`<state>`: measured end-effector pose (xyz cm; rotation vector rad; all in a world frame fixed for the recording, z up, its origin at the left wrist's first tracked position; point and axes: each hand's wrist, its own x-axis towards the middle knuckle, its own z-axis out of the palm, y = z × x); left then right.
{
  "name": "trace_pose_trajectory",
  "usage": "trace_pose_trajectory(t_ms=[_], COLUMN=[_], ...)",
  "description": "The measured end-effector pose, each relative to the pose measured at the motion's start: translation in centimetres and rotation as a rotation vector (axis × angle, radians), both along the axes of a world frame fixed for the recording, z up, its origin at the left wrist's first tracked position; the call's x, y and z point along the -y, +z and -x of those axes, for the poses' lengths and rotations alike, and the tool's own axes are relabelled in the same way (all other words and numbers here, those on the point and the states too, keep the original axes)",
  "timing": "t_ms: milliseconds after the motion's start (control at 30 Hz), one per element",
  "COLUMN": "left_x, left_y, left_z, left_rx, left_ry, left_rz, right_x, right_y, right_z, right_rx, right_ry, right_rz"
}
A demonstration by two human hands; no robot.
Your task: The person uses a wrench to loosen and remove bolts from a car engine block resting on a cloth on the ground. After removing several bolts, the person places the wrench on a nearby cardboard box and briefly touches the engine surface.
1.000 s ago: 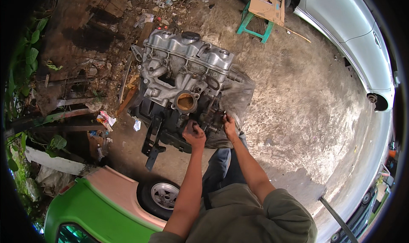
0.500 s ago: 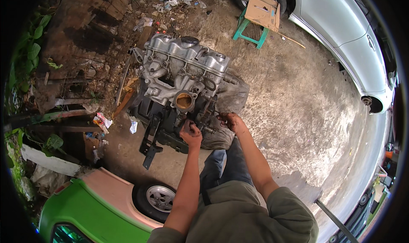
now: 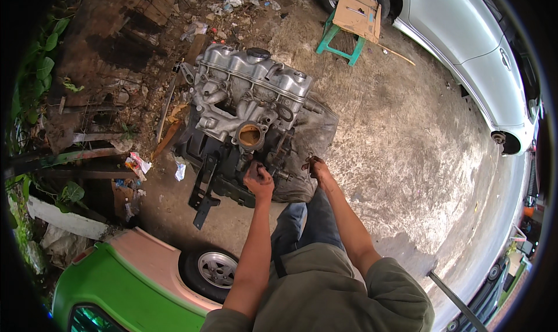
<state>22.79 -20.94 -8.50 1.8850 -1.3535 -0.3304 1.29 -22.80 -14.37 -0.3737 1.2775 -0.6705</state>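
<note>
A dirty silver engine stands before me, with a ribbed valve cover, an intake manifold and a round flanged opening that is rusty brown inside. My left hand is below that opening, fingers curled in among the engine's lower parts; what they grip is hidden. My right hand is at the engine's lower right, closed on a small dark thing too small to name, beside the grimy cast housing. A black metal bracket sticks out at the engine's lower left.
A green stool with cardboard stands by a silver car. Littered ground and broken boards lie left, with plants at the edge. A green-and-pink car body with a wheel is behind me, near my legs.
My right hand swung in toward the engine half a second ago and has since drawn slightly back right, its fingers turned more upward. My left hand stays in place. The view has shifted slightly.
</note>
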Motion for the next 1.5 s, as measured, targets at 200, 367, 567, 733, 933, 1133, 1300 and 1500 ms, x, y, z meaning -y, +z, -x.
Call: trace_pose_trajectory(t_ms=[200,367,567,733,933,1133,1300,1500], left_x=[0.2,0.1,0.3,0.3,0.2,0.1,0.1,0.2], left_y=[0.1,1.0,0.5,0.4,0.4,-0.7,-0.4,0.5], left_z=[-0.1,0.2,0.0,0.0,0.0,-0.3,-0.3,-0.1], left_rx=[0.026,-0.045,0.016,0.071,0.063,-0.005,0.058,0.127], left_ry=[-0.022,-0.051,-0.036,-0.029,-0.014,-0.004,-0.014,-0.024], left_rz=[0.073,0.074,0.132,0.084,0.034,-0.008,0.018,0.046], right_x=[-1.6,-2.2,-1.9,-1.2,-1.4,-1.3,-0.6,-0.4], right_y=[-4.5,-5.5,-6.6,-7.6,-7.3,-5.9,-5.2,-4.6], right_z=[-3.5,-4.2,-4.5,-3.8,-3.9,-4.5,-4.9,-4.7], right_rx=[-0.054,-0.266,-0.303,-0.244,-0.328,-0.588,-0.614,-0.764], right_ry=[-0.127,0.154,0.101,0.132,0.256,0.31,0.306,0.439], right_rz=[0.261,0.316,0.645,0.63,0.649,0.633,0.583,0.645])
